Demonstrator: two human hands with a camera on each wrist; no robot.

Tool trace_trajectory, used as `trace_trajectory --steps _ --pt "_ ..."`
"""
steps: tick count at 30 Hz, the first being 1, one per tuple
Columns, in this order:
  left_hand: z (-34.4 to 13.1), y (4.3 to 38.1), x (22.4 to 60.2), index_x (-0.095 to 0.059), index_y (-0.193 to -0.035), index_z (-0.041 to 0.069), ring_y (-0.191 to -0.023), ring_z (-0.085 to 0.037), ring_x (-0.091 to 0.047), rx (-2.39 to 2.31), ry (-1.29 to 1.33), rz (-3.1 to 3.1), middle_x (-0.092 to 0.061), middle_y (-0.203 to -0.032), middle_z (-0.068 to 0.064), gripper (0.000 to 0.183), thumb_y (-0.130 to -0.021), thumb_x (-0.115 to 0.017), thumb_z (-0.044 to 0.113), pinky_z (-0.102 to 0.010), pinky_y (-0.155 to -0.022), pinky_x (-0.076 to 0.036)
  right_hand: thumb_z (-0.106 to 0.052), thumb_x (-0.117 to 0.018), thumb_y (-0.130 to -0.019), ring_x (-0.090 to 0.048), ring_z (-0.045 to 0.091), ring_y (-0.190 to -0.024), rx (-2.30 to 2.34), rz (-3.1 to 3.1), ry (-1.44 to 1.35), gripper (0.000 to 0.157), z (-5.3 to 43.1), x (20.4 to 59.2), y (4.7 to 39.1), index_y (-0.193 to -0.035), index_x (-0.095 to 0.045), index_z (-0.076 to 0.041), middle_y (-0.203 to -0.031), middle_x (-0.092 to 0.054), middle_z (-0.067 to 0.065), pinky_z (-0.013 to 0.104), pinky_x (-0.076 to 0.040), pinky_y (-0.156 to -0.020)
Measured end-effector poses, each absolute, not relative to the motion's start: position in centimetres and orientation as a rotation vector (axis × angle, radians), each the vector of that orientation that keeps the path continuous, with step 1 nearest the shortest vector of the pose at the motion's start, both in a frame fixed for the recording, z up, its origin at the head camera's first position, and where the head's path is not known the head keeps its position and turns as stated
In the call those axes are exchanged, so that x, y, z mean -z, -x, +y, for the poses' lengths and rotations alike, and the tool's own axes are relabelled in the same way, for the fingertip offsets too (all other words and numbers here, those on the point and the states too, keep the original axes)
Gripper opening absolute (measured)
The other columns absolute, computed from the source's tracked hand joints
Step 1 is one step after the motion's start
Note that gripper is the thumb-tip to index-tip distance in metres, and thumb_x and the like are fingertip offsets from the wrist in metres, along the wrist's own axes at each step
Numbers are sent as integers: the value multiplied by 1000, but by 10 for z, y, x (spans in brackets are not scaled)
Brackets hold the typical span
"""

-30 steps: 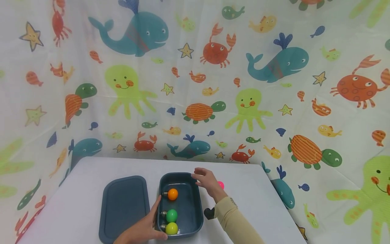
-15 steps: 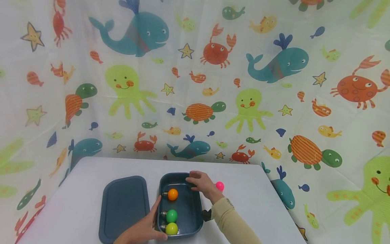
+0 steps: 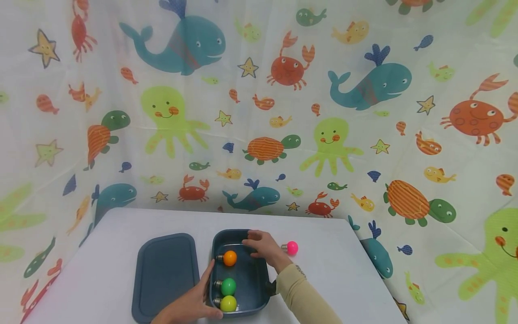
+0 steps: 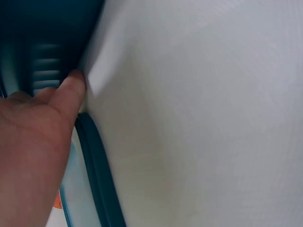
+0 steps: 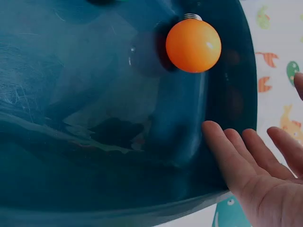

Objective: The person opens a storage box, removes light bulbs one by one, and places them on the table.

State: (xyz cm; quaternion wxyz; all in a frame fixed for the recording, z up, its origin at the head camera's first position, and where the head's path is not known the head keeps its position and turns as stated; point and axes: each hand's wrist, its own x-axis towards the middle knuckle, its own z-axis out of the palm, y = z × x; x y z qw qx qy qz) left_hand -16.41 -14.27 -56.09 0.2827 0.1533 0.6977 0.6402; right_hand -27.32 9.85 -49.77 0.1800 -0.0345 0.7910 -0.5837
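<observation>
A dark blue container (image 3: 247, 288) on the table holds an orange bulb (image 3: 229, 258), a green bulb (image 3: 228, 286) and a yellow bulb (image 3: 228, 303), lined up along its left side with their screw bases to the left. My left hand (image 3: 193, 300) rests against the container's left wall, fingers stretched along it and thumb at the near corner. My right hand (image 3: 265, 247) hovers at the far right corner with relaxed, spread fingers and nothing in them. In the right wrist view its fingertips (image 5: 213, 130) overlap the container's inner wall, close to the orange bulb (image 5: 193, 46).
A pink bulb (image 3: 292, 248) lies on the white table (image 3: 323, 265), right of the container and beyond my right wrist. The flat dark blue lid (image 3: 166, 274) lies to the left. A curtain with sea animals (image 3: 251, 121) hangs behind the table.
My right hand has moved left, from the container's right rim to over its far right corner, which uncovers the pink bulb. My left hand and the bulbs have stayed put.
</observation>
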Motion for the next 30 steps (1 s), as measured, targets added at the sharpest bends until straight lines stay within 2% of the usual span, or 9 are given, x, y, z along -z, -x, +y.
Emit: trace_trajectory --steps 12,30 --pt "-142 165 564 27 -151 15 -142 -52 -4 -1716 -415 1883 18 -157 -30 120 -88 -75 23 -67 -111 -16 -24 -73 -89 -61 31 -108 1620 2250 94 55 90 505 274 -136 -53 -2 -136 -53 18 47 -57 -87" --pt "-142 164 562 24 -152 14 -139 -51 -19 -1687 -352 1909 12 -157 -33 119 -87 -75 21 -69 -109 -22 -21 -74 -88 -61 31 -106 1605 2261 81 53 79 515 275 -134 -56 -1 -133 -56 18 47 -57 -85"
